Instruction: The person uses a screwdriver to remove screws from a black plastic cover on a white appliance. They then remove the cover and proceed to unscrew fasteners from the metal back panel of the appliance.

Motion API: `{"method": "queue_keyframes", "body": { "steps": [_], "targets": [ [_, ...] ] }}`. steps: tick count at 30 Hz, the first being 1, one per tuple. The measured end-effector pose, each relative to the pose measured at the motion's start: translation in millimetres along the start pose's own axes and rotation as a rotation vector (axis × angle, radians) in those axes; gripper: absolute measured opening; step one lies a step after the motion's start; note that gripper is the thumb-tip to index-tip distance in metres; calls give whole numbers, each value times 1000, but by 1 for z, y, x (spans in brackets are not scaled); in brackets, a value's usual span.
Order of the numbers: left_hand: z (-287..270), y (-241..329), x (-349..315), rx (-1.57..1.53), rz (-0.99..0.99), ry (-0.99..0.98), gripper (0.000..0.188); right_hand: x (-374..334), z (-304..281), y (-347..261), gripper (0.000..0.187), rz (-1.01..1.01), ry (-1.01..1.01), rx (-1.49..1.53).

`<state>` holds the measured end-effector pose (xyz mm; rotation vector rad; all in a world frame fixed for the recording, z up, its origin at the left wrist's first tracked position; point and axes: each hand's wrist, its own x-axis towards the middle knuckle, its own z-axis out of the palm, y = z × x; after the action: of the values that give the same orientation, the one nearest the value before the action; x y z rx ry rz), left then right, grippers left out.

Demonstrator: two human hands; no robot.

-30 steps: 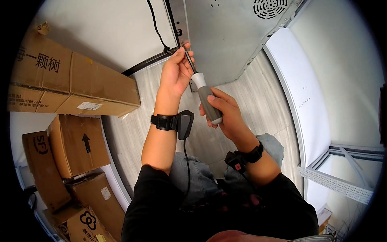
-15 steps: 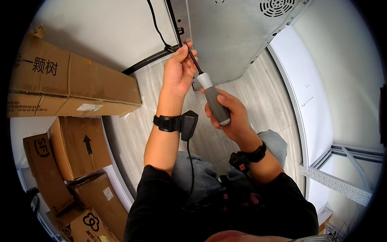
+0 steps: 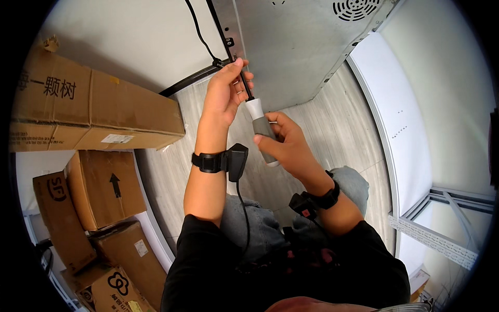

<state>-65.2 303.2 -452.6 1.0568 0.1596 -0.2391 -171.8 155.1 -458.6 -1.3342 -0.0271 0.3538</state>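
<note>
A screwdriver (image 3: 261, 126) with a grey and white handle and a dark shaft points up and slightly left. Its handle is gripped by my right hand (image 3: 293, 151), thumb across the front. My left hand (image 3: 222, 92) is closed around the shaft close to the tip, with thumb and fingers pinched together. The tip is at the lower left edge of a grey metal cabinet panel (image 3: 291, 52), just below a few small dark holes. Whether the tip sits on a screw is too small to tell.
A black cable (image 3: 196, 26) hangs along the white panel (image 3: 140, 41) left of the metal cabinet. Cardboard boxes (image 3: 130, 109) are stacked on the left. On the right are a white wall (image 3: 442, 104) and a metal frame (image 3: 436, 236). Wood-look flooring (image 3: 338, 114) lies below.
My right hand has turned on the handle, its thumb now across to the left side. The screwdriver's handle end has swung left and stands more upright. My left forearm has shifted slightly left.
</note>
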Motion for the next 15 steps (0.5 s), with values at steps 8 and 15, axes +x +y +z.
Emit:
{"method": "queue_keyframes", "body": {
  "steps": [8,15],
  "targets": [
    [-4,4,2,221,92,-3,27,6,8,16,57,-213,8,-421],
    [-7,5,4,233,95,-40,26,8,-11,3,64,218,-287,240]
  ]
}}
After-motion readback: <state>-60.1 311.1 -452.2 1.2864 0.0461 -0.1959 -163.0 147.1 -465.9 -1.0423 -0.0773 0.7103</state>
